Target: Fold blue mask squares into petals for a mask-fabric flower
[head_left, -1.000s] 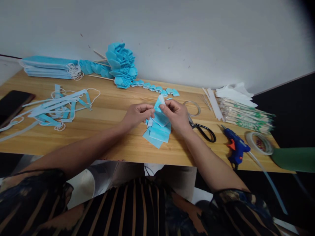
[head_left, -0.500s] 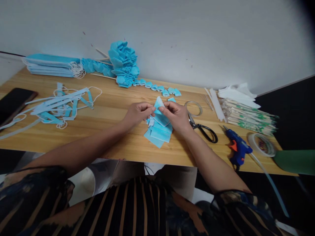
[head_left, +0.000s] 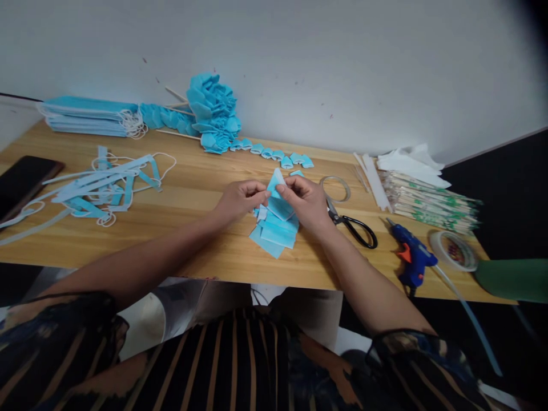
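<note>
My left hand (head_left: 240, 198) and my right hand (head_left: 306, 201) meet over the middle of the wooden table (head_left: 192, 240). Both pinch one small blue mask-fabric piece (head_left: 274, 181), which stands up between the fingertips. Under the hands lies a loose pile of cut blue fabric pieces (head_left: 274, 231). A row of small folded blue petals (head_left: 278, 155) runs along the table just beyond the hands.
Black-handled scissors (head_left: 353, 227) and a tape ring (head_left: 336, 188) lie right of my right hand. Further right are a blue glue gun (head_left: 411, 260), wrapped chopsticks (head_left: 430, 202), and a tape roll (head_left: 454, 250). Left: cut mask strips (head_left: 100, 185), a phone (head_left: 21, 180), stacked masks (head_left: 88, 117), blue fabric flowers (head_left: 212, 111).
The hands stay in place, working the same blue piece; the fingers have shifted slightly. The view has wobbled a little.
</note>
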A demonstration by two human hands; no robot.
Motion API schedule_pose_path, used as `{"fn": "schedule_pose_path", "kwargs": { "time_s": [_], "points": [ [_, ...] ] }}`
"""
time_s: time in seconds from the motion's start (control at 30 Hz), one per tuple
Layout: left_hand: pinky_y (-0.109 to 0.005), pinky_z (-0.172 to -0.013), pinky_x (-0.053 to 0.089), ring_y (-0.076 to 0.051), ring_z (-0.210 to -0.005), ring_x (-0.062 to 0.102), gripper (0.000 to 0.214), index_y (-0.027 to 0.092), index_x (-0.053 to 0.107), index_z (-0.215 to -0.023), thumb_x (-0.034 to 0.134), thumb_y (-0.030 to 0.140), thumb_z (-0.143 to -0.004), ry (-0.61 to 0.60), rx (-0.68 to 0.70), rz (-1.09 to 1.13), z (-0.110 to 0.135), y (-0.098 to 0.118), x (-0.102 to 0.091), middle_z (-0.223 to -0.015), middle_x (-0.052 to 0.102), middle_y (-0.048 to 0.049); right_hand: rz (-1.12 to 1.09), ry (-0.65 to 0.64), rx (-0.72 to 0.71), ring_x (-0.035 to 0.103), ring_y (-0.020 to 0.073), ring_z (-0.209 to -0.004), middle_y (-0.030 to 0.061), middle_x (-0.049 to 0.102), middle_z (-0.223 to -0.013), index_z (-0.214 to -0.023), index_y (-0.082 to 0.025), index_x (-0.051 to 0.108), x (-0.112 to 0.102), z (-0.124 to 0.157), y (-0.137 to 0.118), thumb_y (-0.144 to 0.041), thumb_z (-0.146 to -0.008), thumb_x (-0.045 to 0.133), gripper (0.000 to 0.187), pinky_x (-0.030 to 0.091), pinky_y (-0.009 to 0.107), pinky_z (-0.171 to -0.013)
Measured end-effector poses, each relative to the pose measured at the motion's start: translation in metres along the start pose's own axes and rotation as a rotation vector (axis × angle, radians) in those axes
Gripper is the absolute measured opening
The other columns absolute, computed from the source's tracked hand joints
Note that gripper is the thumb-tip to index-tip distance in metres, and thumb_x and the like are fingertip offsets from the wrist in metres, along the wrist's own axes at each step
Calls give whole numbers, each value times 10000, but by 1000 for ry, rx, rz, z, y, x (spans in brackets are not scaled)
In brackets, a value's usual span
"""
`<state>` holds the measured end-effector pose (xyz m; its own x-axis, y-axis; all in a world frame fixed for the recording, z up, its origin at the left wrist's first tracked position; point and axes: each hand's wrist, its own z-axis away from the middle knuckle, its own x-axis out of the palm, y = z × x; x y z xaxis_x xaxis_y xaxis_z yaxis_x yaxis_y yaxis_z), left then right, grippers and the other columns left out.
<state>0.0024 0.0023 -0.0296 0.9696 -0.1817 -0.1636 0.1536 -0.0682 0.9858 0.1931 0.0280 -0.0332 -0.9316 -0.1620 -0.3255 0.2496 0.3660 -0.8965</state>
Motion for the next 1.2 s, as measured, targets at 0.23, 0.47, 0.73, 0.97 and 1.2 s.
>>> {"fn": "schedule_pose_path", "kwargs": {
  "time_s": [0.23,0.47,0.73,0.97,1.2],
  "points": [
    [-193,-523,399,-81,-552,491,209,166,662,-718,674,354,-809,-1,26,-17,1,-1,0,-617,602,20,-1,5,-2,425,105,-609,-41,527,-657,-762,-206,667,0,0,-3,-414,-862,689,232,342,273,-593],
    [-206,-544,430,-97,-592,533,258,169,642,-709,687,399,-817,-20,40,18,0,-3,1,-658,636,4,2,-43,-17,446,108,-614,-35,556,-661,-768,-201,697,2,1,-6,-405,-857,691,222,361,274,-606],
    [-220,-532,298,-78,-549,405,288,173,574,-628,664,385,-800,-61,95,-96,2,-6,2,-567,483,43,-36,-55,26,438,114,-615,-36,541,-635,-706,-209,660,3,1,-8,-477,-789,775,303,367,270,-589],
    [-213,-538,333,-80,-560,441,293,169,585,-642,693,406,-776,-78,62,-64,2,-5,1,-591,541,29,-179,52,76,551,139,-689,-5,635,-725,-750,-214,680,-3,-1,-7,-623,-853,715,424,464,288,-669],
    [-203,-522,389,-87,-543,485,320,176,593,-628,704,440,-770,-7,20,-37,-1,-4,-1,-581,568,13,-85,-83,81,440,113,-626,-36,543,-655,-752,-208,675,-4,-1,-8,-557,-812,767,366,351,267,-586]
  ]
}}
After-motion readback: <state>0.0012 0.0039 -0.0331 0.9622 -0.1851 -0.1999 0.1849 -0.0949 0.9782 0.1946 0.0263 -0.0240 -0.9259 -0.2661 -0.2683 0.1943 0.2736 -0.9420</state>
